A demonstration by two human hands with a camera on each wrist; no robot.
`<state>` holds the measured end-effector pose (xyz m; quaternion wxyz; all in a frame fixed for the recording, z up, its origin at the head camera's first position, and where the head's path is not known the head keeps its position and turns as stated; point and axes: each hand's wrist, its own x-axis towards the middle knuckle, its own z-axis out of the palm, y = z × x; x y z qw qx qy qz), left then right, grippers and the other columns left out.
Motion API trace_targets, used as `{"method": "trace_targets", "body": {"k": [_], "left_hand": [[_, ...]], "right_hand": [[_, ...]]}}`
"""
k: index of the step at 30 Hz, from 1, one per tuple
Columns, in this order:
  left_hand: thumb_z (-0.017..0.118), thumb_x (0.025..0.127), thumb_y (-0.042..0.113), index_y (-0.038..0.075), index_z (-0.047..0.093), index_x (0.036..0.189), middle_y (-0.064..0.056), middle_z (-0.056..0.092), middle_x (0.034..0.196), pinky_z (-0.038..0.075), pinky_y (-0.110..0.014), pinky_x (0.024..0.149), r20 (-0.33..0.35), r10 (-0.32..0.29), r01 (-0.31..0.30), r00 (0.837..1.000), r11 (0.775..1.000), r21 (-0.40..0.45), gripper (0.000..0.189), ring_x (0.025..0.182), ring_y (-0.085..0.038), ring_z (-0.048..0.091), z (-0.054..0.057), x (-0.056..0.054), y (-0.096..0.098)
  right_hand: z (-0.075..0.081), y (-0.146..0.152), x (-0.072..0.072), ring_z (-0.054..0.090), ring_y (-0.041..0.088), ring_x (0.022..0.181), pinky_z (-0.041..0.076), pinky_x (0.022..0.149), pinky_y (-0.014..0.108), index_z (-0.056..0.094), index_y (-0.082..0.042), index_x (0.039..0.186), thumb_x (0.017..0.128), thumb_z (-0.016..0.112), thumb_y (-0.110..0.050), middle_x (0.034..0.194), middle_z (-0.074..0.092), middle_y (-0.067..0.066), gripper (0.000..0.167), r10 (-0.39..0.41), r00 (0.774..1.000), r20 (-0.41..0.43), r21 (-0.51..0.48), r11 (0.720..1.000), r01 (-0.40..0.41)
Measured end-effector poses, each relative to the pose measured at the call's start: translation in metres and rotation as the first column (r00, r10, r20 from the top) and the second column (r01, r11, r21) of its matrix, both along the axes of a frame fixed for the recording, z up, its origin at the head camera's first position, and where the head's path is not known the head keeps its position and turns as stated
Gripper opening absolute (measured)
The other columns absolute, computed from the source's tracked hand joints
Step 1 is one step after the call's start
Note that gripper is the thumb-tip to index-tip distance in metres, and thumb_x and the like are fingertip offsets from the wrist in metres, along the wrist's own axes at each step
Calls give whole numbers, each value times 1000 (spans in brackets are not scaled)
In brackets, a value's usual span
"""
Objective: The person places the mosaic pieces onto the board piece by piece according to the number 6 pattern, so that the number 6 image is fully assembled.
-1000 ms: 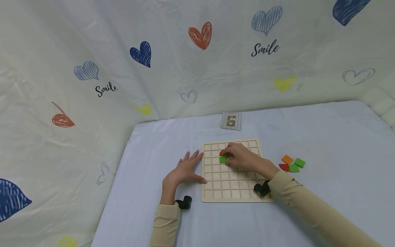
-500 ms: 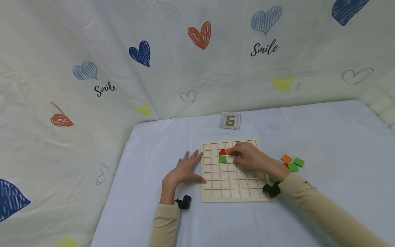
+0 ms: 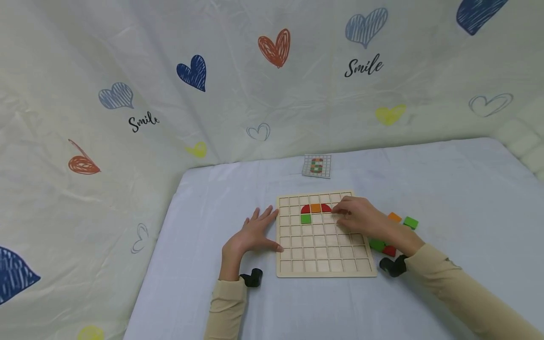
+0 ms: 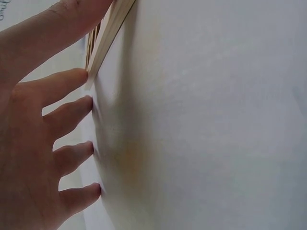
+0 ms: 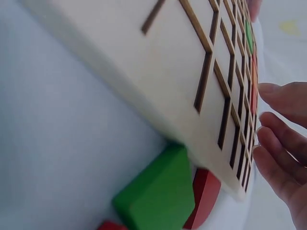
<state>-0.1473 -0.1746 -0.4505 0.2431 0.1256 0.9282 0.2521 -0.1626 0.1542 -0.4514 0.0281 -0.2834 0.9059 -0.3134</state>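
A wooden grid board (image 3: 297,255) lies flat on the table. In its upper part an orange square tile (image 3: 316,208) sits between two red rounded-corner tiles, the left red tile (image 3: 305,209) and the right red tile (image 3: 325,208). Below the left red one is a green square tile (image 3: 305,218). My right hand (image 3: 359,215) is over the board's right side, fingertips just right of the right red tile; nothing shows between its loosely bent fingers in the right wrist view. My left hand (image 3: 252,236) spreads its fingers along the board's left edge, thumb and index fingertip at the rim.
Loose tiles lie right of the board, partly behind my right forearm: an orange tile (image 3: 394,216), a green tile (image 3: 410,222), another green tile (image 5: 156,191) and a red tile (image 3: 389,250) among them. A small patterned card (image 3: 316,166) lies behind the board.
My right hand has moved rightward across the board, uncovering first the orange tile and then the right red tile beside it. The left hand has stayed in place.
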Motion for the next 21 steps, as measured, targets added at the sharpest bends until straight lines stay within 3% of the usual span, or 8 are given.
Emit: {"method": "trace_targets", "body": {"k": [8,21], "left_hand": [[90,79,35,20,30,164,-2,16,173,5,-59,129,6,1,-1,1000,1000,4,105,161,-33,-1,3,1,0],[90,79,34,19,31,164,-3,17,173,4,-60,129,5,10,-10,1000,1000,13,104,161,-34,-1,4,2,-1]], "right_hand": [[5,21,8,65,19,85,57,72,31,77,-1,104,85,78,0,95,70,3,19,-42,999,-10,7,999,42],[5,62,12,67,21,85,60,72,34,77,-1,103,82,80,1,94,71,3,21,-112,993,-39,45,993,113]]}}
